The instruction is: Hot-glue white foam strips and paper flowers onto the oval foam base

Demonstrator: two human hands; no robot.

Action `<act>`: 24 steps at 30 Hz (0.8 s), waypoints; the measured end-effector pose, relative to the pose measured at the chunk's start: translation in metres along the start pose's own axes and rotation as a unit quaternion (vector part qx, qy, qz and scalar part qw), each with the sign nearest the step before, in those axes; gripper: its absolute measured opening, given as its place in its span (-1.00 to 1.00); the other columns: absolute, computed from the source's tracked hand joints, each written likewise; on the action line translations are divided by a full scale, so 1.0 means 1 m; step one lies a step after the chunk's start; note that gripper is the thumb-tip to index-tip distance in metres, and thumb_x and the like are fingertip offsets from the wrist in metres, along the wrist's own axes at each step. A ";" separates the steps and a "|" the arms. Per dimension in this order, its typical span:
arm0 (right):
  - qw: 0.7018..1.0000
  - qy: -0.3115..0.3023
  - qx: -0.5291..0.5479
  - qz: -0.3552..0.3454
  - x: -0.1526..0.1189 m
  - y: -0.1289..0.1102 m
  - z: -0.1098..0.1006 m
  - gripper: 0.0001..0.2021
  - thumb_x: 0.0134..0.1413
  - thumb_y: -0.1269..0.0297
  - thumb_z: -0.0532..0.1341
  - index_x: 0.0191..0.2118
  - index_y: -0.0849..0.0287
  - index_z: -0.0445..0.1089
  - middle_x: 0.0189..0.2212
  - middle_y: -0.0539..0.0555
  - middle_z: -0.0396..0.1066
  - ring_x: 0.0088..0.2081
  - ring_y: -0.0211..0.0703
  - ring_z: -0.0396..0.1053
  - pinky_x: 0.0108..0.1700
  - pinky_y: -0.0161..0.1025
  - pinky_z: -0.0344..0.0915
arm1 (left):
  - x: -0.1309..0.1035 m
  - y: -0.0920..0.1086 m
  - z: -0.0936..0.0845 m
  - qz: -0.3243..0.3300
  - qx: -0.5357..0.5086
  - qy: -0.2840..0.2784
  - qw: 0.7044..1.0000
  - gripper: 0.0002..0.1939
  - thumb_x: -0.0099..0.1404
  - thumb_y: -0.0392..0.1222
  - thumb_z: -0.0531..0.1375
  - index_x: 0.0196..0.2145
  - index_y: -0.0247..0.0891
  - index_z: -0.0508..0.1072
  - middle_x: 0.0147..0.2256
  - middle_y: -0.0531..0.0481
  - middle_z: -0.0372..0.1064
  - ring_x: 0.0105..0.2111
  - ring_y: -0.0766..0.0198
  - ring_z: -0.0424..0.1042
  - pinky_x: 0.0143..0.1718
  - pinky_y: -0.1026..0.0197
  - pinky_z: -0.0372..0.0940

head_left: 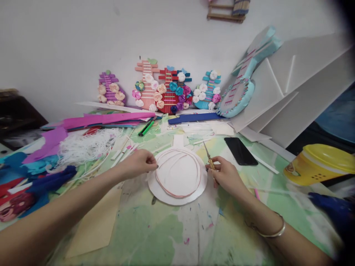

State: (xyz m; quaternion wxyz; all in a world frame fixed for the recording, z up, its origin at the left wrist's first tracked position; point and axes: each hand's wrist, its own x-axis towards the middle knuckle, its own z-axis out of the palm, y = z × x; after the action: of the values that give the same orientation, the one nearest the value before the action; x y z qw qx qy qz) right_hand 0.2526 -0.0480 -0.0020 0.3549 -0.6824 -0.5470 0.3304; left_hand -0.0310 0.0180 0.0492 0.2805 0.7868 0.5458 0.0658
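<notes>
A white banjo-shaped board, round with a short neck pointing away from me, lies flat in front of me. On its face rests a loosely coiled thin pinkish cord. My left hand is closed in a pinch at the left side of the coil, its fingertips on the cord. To the right of the board, my right hand holds small gold scissors, with the blades pointing away from me and their handles partly hidden by my fingers.
A black phone and a yellow tub are on the right. White string and coloured paper lie at left, a green cutter beyond. Flowered paper guitars and a larger blue one line the wall.
</notes>
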 end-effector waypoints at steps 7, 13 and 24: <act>1.000 -0.004 0.012 0.008 -0.001 -0.001 0.000 -0.80 -0.11 0.47 0.11 -0.29 0.12 0.21 -0.46 -0.02 0.49 -0.77 -0.32 0.27 -0.66 -0.36 0.21 | 0.029 0.051 0.037 0.077 0.041 -0.018 0.996 -0.90 -0.01 -0.23 0.17 -0.58 -0.28 0.44 -0.53 0.01 0.43 -0.49 0.28 0.36 -0.49 0.29 0.13; 1.000 -0.003 0.014 0.002 -0.002 -0.001 -0.002 -0.81 -0.10 0.44 0.10 -0.28 0.11 0.20 -0.44 -0.02 0.47 -0.77 -0.34 0.27 -0.66 -0.35 0.22 | 0.033 0.045 0.028 0.079 0.084 0.037 0.993 -0.89 0.06 -0.22 0.20 -0.52 -0.28 0.51 -0.48 -0.02 0.47 -0.44 0.26 0.39 -0.41 0.28 0.16; 0.998 0.025 0.047 -0.022 -0.003 -0.002 -0.004 -0.85 -0.06 0.38 0.12 -0.28 0.11 0.22 -0.32 0.02 0.51 -0.79 -0.37 0.25 -0.71 -0.35 0.19 | 0.005 0.012 0.033 0.276 0.016 0.061 0.959 -0.90 0.16 -0.32 0.20 -0.37 -0.22 0.53 -0.38 0.00 0.44 -0.29 0.27 0.33 -0.25 0.25 0.20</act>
State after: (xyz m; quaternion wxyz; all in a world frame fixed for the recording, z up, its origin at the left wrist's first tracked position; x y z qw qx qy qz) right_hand 0.2540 -0.0506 0.0020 0.4071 -0.6607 -0.5372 0.3303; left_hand -0.0059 0.0071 0.0273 0.2045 0.9059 0.3243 0.1799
